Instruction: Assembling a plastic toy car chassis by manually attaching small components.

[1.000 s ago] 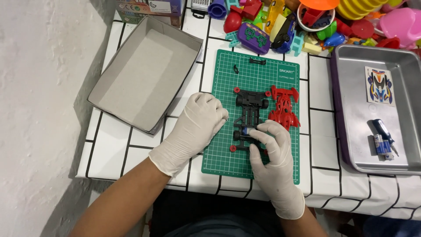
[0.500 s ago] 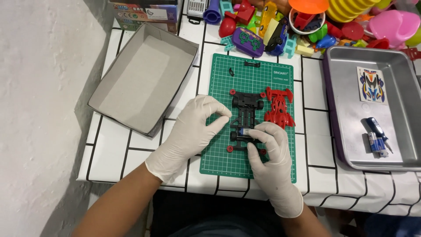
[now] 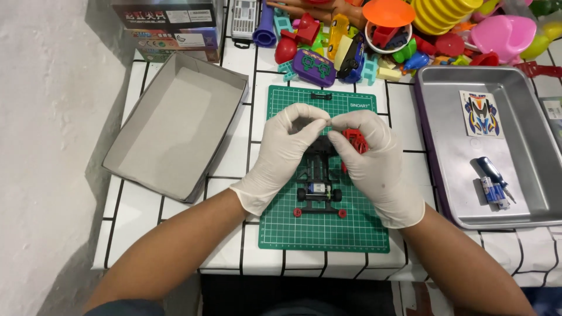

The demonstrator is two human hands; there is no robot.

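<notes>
Pinched fingertip to fingertip at twelve o'clock over the black toy car frame (image 3: 318, 182) on the green mat (image 3: 324, 231), the gloved left hand (image 3: 285, 150) and right hand (image 3: 374, 161) meet, whatever they hold too small to tell, red part (image 3: 355, 140) under the right palm.
</notes>
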